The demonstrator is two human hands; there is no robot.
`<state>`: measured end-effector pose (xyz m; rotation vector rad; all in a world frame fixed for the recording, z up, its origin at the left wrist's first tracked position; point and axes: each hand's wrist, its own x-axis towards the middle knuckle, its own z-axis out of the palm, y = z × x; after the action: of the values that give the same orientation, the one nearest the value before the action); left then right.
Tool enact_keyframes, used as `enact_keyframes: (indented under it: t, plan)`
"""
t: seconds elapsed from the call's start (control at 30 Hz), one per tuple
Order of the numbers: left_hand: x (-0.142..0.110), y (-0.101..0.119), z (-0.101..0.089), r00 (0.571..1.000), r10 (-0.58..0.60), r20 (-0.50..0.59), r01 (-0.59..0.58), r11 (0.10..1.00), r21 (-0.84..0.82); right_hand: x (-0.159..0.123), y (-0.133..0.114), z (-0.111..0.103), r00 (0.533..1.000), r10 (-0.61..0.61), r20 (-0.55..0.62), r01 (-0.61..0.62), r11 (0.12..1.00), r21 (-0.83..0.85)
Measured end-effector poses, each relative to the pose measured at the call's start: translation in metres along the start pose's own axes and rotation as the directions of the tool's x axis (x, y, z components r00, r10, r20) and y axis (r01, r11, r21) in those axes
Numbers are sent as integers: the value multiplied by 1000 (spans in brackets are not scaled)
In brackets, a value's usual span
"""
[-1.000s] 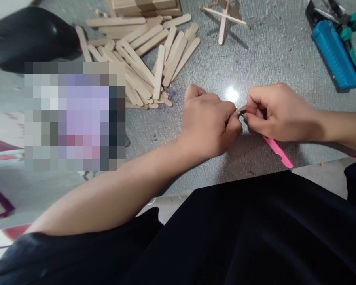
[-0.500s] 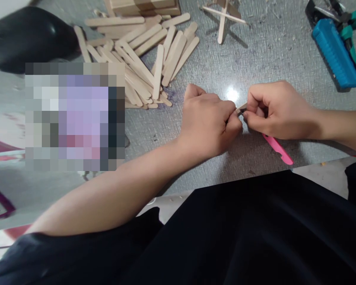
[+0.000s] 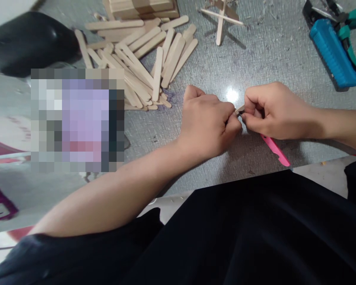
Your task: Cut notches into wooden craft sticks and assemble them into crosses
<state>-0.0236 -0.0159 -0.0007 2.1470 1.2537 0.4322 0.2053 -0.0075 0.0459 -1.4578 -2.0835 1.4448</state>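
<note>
My left hand [image 3: 209, 122] is closed, knuckles up, around one end of a thin wooden craft stick [image 3: 240, 108], most of which is hidden by fingers. Close by on its right, my right hand [image 3: 273, 113] is closed too, thumb and fingertips pinched at the short bare gap between the hands. A pink-handled knife [image 3: 276, 150] sticks out below the right palm toward the table's front edge. In the gap shows a small dark piece, apparently its blade, pressed near the stick. How the fingers wrap the handle is hidden.
A loose pile of craft sticks [image 3: 136, 75] lies left of my hands, below stacked sticks [image 3: 145, 10]. Crossed sticks [image 3: 222, 18] stand at the back. Pliers with teal grips [image 3: 348, 45] and a blue-handled tool [image 3: 334, 53] lie right. A black rounded object [image 3: 32, 43] is far left.
The view has shifted slightly. My right hand and the pink handle sit a little further left, nearer my left hand. Both hands stay closed at the same stick.
</note>
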Motion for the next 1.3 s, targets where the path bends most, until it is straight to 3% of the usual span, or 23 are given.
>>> enact_keyframes:
  t: [0.23, 0.43, 0.53, 0.63, 0.7, 0.9, 1.13, 1.3]
  plan:
    - [-2, 0, -1, 999, 38, -19, -37, 995, 88, 0, 3, 1, 1000, -28, -7, 28, 999, 16]
    - [-2, -1, -6, 997, 65, -28, -66, 998, -3, -9, 10, -4, 993, -97, -71, 106, 987, 125]
    - [-3, 0, -5, 993, 58, -107, -66, 995, -75, -8, 14, -15, 962, -128, -242, 149, 986, 71]
    - [-2, 0, -3, 982, 50, -180, -75, 988, -138, 4, 24, -29, 865, -151, -478, 163, 986, -16]
    - [-1, -1, -3, 978, 45, -202, -79, 983, -166, 15, 35, -38, 831, -136, -540, 122, 991, -62]
    - [2, -5, -2, 977, 37, -210, -86, 970, -226, 32, 59, -43, 839, -66, -541, -56, 977, -208]
    - [4, -11, 1, 975, 68, -213, -121, 960, -251, 31, 62, -42, 850, -55, -525, -37, 986, -163]
    - [7, -11, 1, 974, 92, -207, -140, 963, -228, 33, 62, -44, 866, -63, -496, -101, 950, -296]
